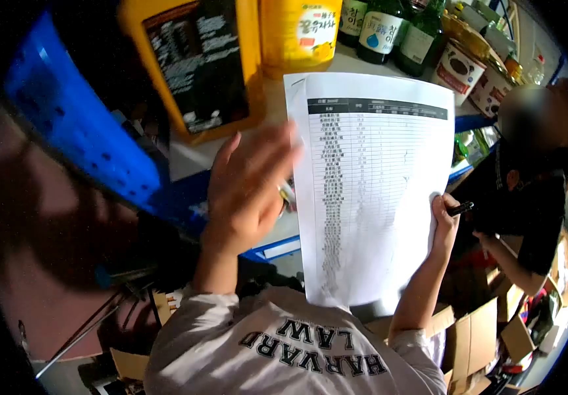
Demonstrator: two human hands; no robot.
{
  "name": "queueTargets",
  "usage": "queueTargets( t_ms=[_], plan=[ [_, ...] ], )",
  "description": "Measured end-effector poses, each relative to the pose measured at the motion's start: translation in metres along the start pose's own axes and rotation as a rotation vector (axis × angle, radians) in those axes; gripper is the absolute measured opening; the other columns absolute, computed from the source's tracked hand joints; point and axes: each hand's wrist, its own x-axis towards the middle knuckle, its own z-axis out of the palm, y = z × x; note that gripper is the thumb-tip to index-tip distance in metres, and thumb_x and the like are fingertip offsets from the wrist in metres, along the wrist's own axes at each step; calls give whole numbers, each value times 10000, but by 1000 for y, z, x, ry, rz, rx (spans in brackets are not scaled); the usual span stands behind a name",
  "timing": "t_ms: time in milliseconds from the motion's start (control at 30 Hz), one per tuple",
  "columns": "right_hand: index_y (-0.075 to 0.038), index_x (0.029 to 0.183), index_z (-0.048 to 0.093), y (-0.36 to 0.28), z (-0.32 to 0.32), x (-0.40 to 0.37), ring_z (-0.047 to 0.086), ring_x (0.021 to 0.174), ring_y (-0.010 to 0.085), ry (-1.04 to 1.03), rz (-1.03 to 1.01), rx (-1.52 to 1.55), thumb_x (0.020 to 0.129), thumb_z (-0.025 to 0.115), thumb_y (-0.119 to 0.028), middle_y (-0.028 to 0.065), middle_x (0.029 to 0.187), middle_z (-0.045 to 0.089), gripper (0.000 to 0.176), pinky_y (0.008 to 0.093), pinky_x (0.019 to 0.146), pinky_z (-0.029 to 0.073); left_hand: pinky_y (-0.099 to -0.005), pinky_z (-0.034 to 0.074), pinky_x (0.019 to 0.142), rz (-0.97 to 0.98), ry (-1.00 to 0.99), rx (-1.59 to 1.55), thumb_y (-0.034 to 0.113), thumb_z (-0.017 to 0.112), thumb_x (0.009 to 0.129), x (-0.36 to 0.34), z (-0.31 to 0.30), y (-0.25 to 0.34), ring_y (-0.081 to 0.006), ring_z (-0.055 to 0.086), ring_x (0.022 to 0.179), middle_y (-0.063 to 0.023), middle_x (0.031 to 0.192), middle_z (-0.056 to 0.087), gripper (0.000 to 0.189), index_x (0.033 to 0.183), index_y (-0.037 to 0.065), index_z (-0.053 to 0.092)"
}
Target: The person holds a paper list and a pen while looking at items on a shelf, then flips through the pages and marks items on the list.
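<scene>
My right hand (446,220) grips the right edge of a printed sheet (356,191), which carries a table with a dark header and many rows. A black pen (460,209) sticks out of the same hand. My left hand (251,187) is raised beside the sheet's left edge, with its fingers stretched out and slightly blurred. Its fingertips overlap the paper's margin in this view. Behind it stands a yellow jug (254,62) with a black label, next to a jar (297,39) of yellow contents with a citrus picture on its label.
Green bottles (381,33) and labelled cans (458,69) line the shelf to the right. A blue perforated bin (80,105) is at the left. A person in black (520,204) stands close on my right, above open cardboard boxes (474,336).
</scene>
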Motion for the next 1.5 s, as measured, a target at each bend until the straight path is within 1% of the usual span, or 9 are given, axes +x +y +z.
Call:
queueTargets(
  t_ms=[333, 433, 567, 733, 900, 1100, 1167, 1267, 1500],
  plan=[
    [13, 757, 528, 8, 2, 59, 450, 558, 69, 135, 119, -137, 655, 586, -88, 6, 590, 492, 155, 183, 537, 356, -224, 385, 658, 146, -8, 306, 147, 559, 705, 6, 39, 3, -114, 538, 872, 13, 933, 580, 106, 794, 135, 617],
    [9, 877, 492, 5, -38, 70, 413, 396, 64, 284, 162, -148, 706, 551, -124, 43, 530, 487, 225, 168, 349, 302, -185, 376, 576, 174, -22, 277, 133, 555, 703, 11, 44, -4, -121, 557, 823, -10, 904, 588, 105, 785, 105, 614],
    [-57, 821, 446, -34, -44, 75, 282, 347, 12, -313, -242, 856, 768, 508, -278, -34, 414, 331, 235, 145, 322, 196, -186, 352, 558, 170, -53, 284, 116, 551, 698, 6, 39, -4, -120, 556, 813, -10, 903, 585, 106, 781, 98, 613],
    [-163, 334, 311, -61, 13, 78, 206, 246, 15, -617, -76, 1152, 772, 438, -330, -68, 293, 306, 485, 154, 290, 136, -185, 334, 542, 198, -31, 259, 121, 547, 701, 7, 41, -7, -120, 548, 821, -14, 907, 582, 107, 781, 94, 612],
    [-139, 365, 403, -66, 47, 82, 222, 250, 19, -666, -5, 1376, 786, 430, -272, -65, 310, 332, 442, 156, 290, 138, -203, 357, 557, 186, -31, 201, 113, 578, 681, 10, 40, -4, -148, 552, 797, -47, 887, 589, 151, 823, 72, 606],
    [-103, 488, 444, -75, 66, 88, 421, 594, 107, -714, -170, 1075, 787, 404, -397, 34, 696, 450, 421, 215, 489, 303, -210, 355, 572, 157, -56, 150, 113, 571, 688, 11, 41, -5, -157, 557, 797, -57, 907, 581, 171, 850, 63, 596],
    [-85, 629, 530, -87, 87, 81, 412, 682, 175, -320, 23, 1020, 810, 326, -374, 80, 792, 425, 397, 256, 578, 310, -215, 350, 585, 145, -54, 142, 109, 568, 690, 8, 36, -4, -160, 556, 800, -64, 923, 574, 185, 867, 59, 589],
    [14, 859, 523, -74, 90, 104, 485, 603, 224, -810, 87, 799, 814, 231, -452, 201, 768, 514, 552, 246, 519, 376, -222, 320, 601, 107, -57, 143, 110, 541, 709, 8, 37, -1, -130, 545, 821, -48, 941, 569, 148, 840, 67, 594],
    [2, 775, 487, -91, 152, 101, 500, 436, 139, -702, 195, 144, 748, 509, -144, 130, 597, 537, 150, 212, 407, 404, -242, 285, 606, 64, -80, 158, 122, 533, 709, 12, 33, 7, -114, 535, 784, -54, 946, 562, 158, 842, 64, 596]
  ],
)
